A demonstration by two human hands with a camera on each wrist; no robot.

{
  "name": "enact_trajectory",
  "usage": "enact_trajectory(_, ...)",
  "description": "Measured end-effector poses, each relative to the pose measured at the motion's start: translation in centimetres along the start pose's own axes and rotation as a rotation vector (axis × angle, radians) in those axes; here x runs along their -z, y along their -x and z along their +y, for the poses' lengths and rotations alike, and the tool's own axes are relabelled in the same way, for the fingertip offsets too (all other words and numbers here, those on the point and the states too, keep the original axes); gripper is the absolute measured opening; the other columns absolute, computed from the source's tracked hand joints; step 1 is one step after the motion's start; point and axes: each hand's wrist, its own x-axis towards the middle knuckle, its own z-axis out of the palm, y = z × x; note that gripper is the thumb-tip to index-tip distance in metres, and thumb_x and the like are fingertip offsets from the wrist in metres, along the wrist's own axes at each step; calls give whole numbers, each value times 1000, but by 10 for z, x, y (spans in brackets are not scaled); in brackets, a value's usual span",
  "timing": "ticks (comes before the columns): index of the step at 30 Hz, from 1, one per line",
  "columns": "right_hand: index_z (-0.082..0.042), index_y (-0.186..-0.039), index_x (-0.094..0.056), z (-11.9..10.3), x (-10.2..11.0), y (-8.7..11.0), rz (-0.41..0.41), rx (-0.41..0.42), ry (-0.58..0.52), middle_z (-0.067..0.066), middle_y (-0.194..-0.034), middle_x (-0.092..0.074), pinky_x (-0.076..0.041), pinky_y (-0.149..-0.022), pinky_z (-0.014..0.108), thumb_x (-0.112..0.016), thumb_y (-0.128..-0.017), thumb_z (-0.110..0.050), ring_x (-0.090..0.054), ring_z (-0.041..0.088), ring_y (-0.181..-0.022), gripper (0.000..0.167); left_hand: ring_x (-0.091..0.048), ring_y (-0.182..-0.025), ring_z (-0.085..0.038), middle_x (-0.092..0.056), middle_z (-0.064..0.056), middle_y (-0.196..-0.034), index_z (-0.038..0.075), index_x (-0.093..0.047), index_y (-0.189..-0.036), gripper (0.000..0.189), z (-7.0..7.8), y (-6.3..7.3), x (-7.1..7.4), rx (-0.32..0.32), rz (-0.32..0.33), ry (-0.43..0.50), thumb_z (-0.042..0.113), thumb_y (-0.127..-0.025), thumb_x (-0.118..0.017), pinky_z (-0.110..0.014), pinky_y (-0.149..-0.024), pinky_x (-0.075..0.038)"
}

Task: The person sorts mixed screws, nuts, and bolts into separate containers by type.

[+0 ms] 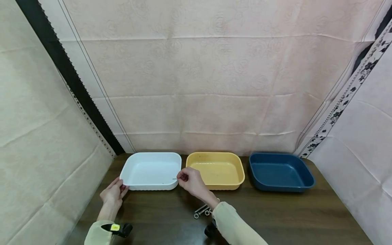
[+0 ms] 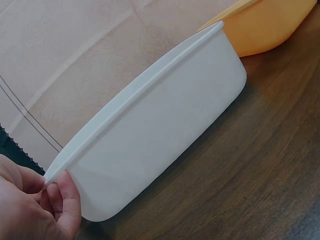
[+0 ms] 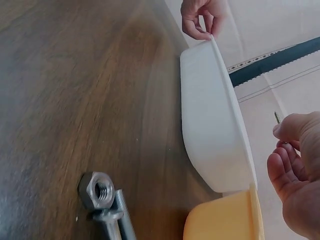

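the right hand (image 1: pixel 192 182) has its thumb and fingers closed in a narrow pinch on a small threaded screw (image 3: pixel 277 118), which in the head view shows at the front right corner of the white tray (image 1: pixel 150 170). nearest on the wood-topped desk (image 1: pixel 263 217), partly hidden by the right forearm, lies a small group of metal bolts (image 3: pixel 124 212) with at least one hex nut (image 3: pixel 90 187); how many pieces there are cannot be told. a little farther off, the left hand (image 1: pixel 112 194) grips the white tray's rim at its front left corner, fingertips drawn together on the edge. beyond the hands, three trays stand in a row along the desk's far edge: the white one toward the far left corner, the yellow tray (image 1: pixel 217 187) just beside it, and the blue tray (image 1: pixel 281 188) toward the far right corner. a patterned cloth (image 1: pixel 214 85) hangs behind them. the step in hand seems to be bringing the screw to the white tray while the other hand steadies it; the next move would call for getting the screw inside the rim, then loosening the pinch.
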Motion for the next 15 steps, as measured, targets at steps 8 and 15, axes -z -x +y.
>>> enact_trajectory(8,-2,-86,-72,2,-14,-13,0,-22,38,2,-81,-62,-52,-64,17,-72,-84,2,-56,9,-72,4,-64,-76,-8,-65,5,-79,3,-49,-146,47,0,2,-1,-8,11,7,7,-100,-58,-25,-78,-58)
enact_trajectory(15,-5,-84,-71,-1,-23,-22,6,-50,60,0,-80,-62,-51,-65,17,-72,-84,0,-56,8,-72,5,-65,-79,-8,-64,6,-81,4,-49,-146,47,-1,2,-1,-8,11,-4,7,-100,-57,-25,-80,-58)
